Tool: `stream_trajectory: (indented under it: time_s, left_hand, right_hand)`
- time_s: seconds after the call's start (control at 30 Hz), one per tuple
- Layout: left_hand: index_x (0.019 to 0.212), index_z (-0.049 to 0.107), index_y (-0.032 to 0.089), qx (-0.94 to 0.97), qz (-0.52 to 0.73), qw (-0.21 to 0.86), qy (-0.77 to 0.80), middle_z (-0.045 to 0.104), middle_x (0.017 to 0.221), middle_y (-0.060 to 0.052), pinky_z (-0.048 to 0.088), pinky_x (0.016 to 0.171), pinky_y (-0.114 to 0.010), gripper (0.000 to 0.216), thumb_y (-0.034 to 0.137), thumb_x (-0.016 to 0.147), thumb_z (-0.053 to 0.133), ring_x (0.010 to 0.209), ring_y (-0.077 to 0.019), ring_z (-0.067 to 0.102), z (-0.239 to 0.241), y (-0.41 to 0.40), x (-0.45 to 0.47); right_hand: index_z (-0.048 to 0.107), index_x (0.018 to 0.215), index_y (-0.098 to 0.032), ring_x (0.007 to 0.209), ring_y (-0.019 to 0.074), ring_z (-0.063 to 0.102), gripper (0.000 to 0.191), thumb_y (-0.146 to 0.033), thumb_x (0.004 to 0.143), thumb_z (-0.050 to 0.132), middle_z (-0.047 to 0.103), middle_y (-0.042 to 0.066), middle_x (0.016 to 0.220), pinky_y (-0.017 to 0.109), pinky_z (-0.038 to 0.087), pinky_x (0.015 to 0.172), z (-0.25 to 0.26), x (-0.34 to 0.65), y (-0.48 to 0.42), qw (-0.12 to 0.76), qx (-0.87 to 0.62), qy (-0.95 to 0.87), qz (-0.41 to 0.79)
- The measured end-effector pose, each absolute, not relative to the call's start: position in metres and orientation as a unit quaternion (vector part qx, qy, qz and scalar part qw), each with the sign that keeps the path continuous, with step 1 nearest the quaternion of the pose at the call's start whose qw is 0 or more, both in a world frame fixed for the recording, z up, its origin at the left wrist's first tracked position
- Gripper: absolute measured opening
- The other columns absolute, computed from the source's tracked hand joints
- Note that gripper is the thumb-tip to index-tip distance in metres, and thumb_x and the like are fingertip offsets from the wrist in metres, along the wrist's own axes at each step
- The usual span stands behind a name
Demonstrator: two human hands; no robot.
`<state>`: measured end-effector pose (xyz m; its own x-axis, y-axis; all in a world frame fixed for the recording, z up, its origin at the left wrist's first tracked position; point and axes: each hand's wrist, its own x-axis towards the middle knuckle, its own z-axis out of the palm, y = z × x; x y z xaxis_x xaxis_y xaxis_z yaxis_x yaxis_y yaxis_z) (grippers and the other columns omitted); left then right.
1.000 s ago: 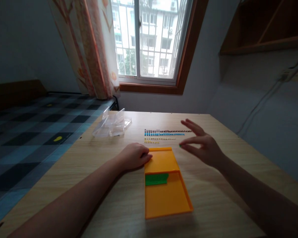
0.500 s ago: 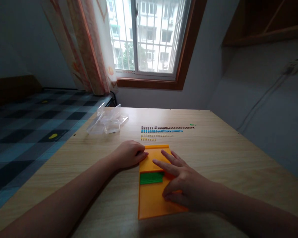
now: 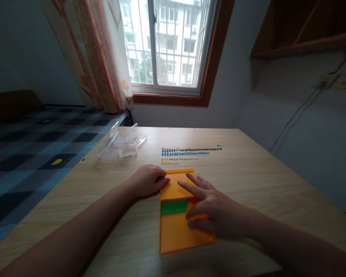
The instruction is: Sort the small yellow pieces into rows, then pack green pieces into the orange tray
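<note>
A shallow orange plastic tray (image 3: pixel 173 238) lies on the table before me, with a raised bar across it. Just below the bar, a row of green pieces (image 3: pixel 174 207) fills the left part of the tray. My left hand (image 3: pixel 148 180) is closed at the tray's upper left edge, its thumb laid over the rim. Over the tray's right side is my right hand (image 3: pixel 209 207), the thumb and a finger pinched on a small green piece (image 3: pixel 189 223). Its other fingers stretch out across the upper section. The right hand hides part of the tray's right side.
Beyond the tray, small brown pieces (image 3: pixel 190 149), blue pieces (image 3: pixel 184 153) and yellow pieces (image 3: pixel 170 163) lie in rows on the wooden table (image 3: pixel 276 192). A few green bits (image 3: pixel 219 145) are at the far right. Clear plastic containers (image 3: pixel 123 142) stand at the back left.
A small green piece now shows at my right thumb and finger, which have shifted slightly. The whole view has moved a little; my left hand stays at the tray's edge.
</note>
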<state>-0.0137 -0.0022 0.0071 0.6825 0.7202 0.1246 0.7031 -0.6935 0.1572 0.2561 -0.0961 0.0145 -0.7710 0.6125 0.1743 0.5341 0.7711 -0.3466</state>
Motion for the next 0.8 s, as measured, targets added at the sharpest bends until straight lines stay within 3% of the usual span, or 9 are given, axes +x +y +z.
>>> stream_trajectory:
  time_s: [0.27, 0.8]
  left_hand:
    - [0.062, 0.059, 0.018, 0.916, 0.094, 0.051, 0.386, 0.063, 0.063, -0.003, 0.031, 0.057, -0.028, 0.039, 0.038, 0.094, 0.051, 0.058, -0.0147, 0.052, 0.009, -0.003, -0.013]
    - [0.063, 0.060, 0.018, 0.916, 0.089, 0.044, 0.388, 0.065, 0.065, -0.004, 0.032, 0.059, -0.028, 0.039, 0.039, 0.094, 0.051, 0.060, -0.0150, 0.052, 0.009, -0.003, -0.013]
  right_hand:
    - [0.080, 0.091, -0.028, 0.156, 0.0326, 0.013, 0.015, -0.022, 0.088, 0.066, 0.036, -0.002, 0.163, 0.059, 0.007, 0.125, 0.029, 0.269, -0.092, 0.148, -0.244, -0.957, 0.054]
    - [0.081, 0.097, -0.032, 0.155, 0.0334, 0.015, 0.018, -0.023, 0.086, 0.069, 0.038, -0.003, 0.162, 0.061, 0.008, 0.124, 0.021, 0.267, -0.088, 0.139, -0.242, -0.960, 0.037]
